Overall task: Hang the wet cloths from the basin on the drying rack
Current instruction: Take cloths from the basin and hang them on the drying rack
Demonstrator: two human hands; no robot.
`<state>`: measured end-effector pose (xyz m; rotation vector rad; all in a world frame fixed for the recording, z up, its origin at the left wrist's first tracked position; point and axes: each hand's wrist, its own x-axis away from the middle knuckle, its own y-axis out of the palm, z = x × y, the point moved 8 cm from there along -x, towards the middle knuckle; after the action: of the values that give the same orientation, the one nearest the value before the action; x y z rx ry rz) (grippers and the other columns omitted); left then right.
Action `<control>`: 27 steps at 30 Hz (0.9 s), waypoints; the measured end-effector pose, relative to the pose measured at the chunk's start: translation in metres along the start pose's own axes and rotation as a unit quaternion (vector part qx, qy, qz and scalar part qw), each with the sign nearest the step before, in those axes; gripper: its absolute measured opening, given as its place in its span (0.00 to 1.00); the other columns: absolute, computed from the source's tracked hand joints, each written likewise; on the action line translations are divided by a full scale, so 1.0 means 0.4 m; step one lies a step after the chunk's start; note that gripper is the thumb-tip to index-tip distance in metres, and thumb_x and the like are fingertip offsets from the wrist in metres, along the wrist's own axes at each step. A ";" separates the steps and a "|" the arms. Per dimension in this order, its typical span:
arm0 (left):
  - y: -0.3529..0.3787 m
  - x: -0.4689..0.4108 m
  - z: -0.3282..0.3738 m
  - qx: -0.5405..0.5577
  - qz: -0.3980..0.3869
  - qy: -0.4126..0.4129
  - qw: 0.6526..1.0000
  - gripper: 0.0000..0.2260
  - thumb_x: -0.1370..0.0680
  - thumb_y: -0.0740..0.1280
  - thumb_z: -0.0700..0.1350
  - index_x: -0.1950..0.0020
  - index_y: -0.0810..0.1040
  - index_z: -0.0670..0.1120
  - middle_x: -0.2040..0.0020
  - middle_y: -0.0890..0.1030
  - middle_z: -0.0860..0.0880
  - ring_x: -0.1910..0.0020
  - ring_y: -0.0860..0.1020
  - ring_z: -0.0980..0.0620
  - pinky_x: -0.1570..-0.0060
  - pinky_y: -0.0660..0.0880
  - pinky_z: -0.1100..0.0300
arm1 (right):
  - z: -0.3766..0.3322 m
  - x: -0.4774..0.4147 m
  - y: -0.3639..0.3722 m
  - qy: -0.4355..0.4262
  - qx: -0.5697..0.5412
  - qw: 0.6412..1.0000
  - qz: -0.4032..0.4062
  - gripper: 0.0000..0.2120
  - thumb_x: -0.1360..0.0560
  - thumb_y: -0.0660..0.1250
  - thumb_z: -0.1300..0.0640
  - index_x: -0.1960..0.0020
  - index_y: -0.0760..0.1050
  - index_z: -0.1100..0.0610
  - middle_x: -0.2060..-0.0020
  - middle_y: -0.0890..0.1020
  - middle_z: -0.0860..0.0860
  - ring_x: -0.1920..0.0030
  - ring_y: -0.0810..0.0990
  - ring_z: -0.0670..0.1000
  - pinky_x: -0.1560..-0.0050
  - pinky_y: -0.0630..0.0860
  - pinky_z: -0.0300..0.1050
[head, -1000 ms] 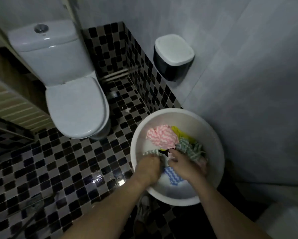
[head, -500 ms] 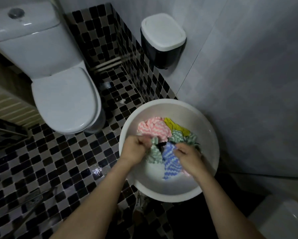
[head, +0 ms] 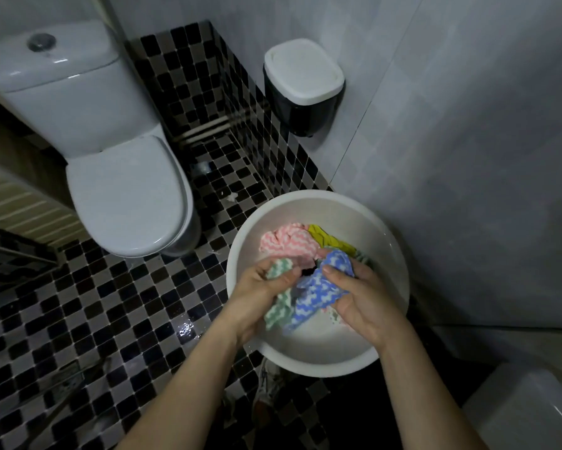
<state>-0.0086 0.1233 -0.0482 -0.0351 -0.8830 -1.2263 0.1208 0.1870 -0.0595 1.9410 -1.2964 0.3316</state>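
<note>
- Black and grey mosaic tiles (head: 78,303) covered the bathroom floor and ran up a low ledge at the upper middle of the frame, below a pale grey wall (head: 468,157).
- A white toilet (head: 123,196) with its lid down filled the upper left.
- A dark bin with a white lid (head: 302,89) sat against the wall at the upper centre.
- A glint of water (head: 185,329) lay on the tiles just left of the basin.
- The round white basin (head: 318,193) stood on the floor at the lower centre, close to the wall.
- A pink zigzag cloth (head: 286,240) and a yellow cloth (head: 328,238) lay bunched side by side in the basin's far half.
- The left hand (head: 260,293) had its fingers curled round a green zigzag cloth (head: 278,306), whose end hung down over the basin.
- The right hand (head: 361,300) gripped a blue zigzag cloth (head: 318,293), thumb pressed on top, touching the green one.
- Both hands were above the basin's near half.
- A white boxy object (head: 526,414) showed at the lower right corner.
</note>
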 end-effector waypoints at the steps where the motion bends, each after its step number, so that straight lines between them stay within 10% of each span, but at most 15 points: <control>1: 0.014 0.003 -0.006 -0.036 -0.021 -0.001 0.999 0.09 0.26 0.70 0.39 0.47 0.81 0.39 0.53 0.85 0.41 0.55 0.84 0.47 0.54 0.81 0.56 | -0.012 0.004 0.011 -0.003 0.011 1.000 -0.012 0.14 0.24 0.63 0.66 0.39 0.75 0.65 0.49 0.83 0.61 0.51 0.83 0.56 0.51 0.82 0.50; 6: 0.028 0.018 0.012 -0.178 0.005 0.058 0.982 0.04 0.27 0.72 0.35 0.54 0.83 0.36 0.56 0.86 0.48 0.59 0.83 0.54 0.54 0.79 0.63 | -0.076 0.030 0.031 -0.046 0.347 0.935 0.060 0.15 0.20 0.61 0.45 0.54 0.83 0.52 0.57 0.85 0.54 0.54 0.84 0.54 0.44 0.77 0.55; 13: -0.031 0.060 0.074 -0.138 0.100 0.061 0.983 0.11 0.18 0.60 0.40 0.52 0.82 0.41 0.61 0.85 0.45 0.63 0.83 0.48 0.63 0.78 0.59 | -0.229 0.100 0.132 -0.205 0.559 0.793 0.131 0.27 0.20 0.61 0.48 0.74 0.57 0.54 0.78 0.59 0.49 0.76 0.59 0.47 0.72 0.60 0.40; 17: -0.072 0.085 0.114 0.001 0.121 0.041 0.992 0.14 0.17 0.58 0.45 0.44 0.80 0.40 0.48 0.84 0.39 0.49 0.83 0.42 0.44 0.77 0.46 | -0.223 0.080 0.133 -0.168 0.462 0.863 0.114 0.28 0.22 0.64 0.44 0.72 0.63 0.62 0.74 0.64 0.54 0.72 0.64 0.49 0.67 0.64 0.44; 20: -0.096 0.111 0.137 0.051 0.131 0.032 0.990 0.16 0.18 0.60 0.46 0.58 0.86 0.45 0.45 0.82 0.37 0.48 0.82 0.42 0.45 0.77 0.48 | -0.178 0.075 0.177 -0.044 0.236 0.971 -0.008 0.30 0.28 0.71 0.43 0.53 0.76 0.73 0.59 0.78 0.68 0.57 0.78 0.60 0.50 0.76 0.58; 27: -0.153 0.181 0.183 -0.055 -0.006 -0.017 0.998 0.34 0.39 0.78 0.62 0.47 0.81 0.36 0.55 0.82 0.37 0.60 0.80 0.43 0.50 0.79 0.48 | -0.164 0.095 0.301 -0.015 0.090 0.992 -0.088 0.21 0.24 0.63 0.53 0.39 0.74 0.69 0.48 0.80 0.66 0.48 0.80 0.60 0.40 0.74 0.57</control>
<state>-0.0962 0.0768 0.0192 -0.1397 -0.8463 -1.2886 0.0453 0.1853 0.0609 2.2035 -1.1364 0.3407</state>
